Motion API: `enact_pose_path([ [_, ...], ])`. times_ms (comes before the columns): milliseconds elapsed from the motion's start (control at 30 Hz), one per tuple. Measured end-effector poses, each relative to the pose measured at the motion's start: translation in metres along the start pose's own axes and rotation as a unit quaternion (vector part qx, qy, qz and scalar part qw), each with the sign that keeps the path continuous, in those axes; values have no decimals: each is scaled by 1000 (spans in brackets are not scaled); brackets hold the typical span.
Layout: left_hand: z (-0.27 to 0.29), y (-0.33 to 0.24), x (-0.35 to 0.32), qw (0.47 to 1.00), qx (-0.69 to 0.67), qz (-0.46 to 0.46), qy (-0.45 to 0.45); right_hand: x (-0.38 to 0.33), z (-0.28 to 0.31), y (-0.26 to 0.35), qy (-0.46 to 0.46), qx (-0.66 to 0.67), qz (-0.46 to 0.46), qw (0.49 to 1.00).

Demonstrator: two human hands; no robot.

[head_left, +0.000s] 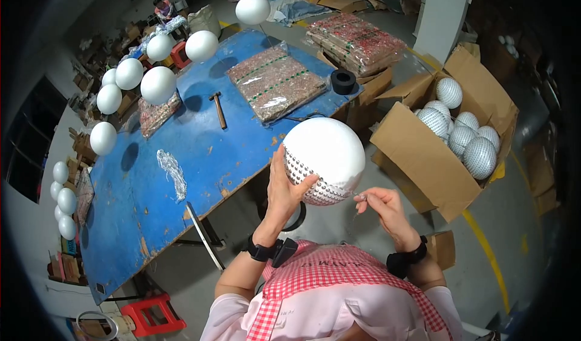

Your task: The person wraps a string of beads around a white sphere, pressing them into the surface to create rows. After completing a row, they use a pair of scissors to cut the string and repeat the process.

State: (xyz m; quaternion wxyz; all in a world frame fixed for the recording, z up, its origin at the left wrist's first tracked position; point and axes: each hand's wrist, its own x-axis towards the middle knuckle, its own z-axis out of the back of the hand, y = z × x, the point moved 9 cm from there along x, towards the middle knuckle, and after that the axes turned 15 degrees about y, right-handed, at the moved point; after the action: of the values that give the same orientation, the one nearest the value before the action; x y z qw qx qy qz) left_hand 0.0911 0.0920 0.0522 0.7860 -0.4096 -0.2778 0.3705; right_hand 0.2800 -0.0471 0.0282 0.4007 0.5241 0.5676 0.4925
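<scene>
My left hand supports a large white ball from its left side, with the thumb pressed on the front. Rows of small silver beads wrap the lower part of the ball, while its top is bare white. Close to the ball's lower right edge, my right hand is closed in a pinch. Between its fingertips is the end of a thin bead string, which runs to the ball; a fine strand seems to hang below.
A worn blue table carries a hammer, a silver bead bundle, a bagged bead pack and a black tape roll. White balls stand around its far edges. At right, a cardboard box holds several beaded balls.
</scene>
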Motion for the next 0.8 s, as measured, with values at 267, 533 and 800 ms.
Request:
enact_pose_path([
  [267,-3,0,0,1000,9,1,-11,-11,-6,19,3,-59,38,997],
  [533,-5,7,-2,999,-47,16,-21,-3,8,-27,9,-351,-208,913],
  [800,-9,-6,-9,999,42,13,-31,13,0,-7,-4,-76,-56,996],
])
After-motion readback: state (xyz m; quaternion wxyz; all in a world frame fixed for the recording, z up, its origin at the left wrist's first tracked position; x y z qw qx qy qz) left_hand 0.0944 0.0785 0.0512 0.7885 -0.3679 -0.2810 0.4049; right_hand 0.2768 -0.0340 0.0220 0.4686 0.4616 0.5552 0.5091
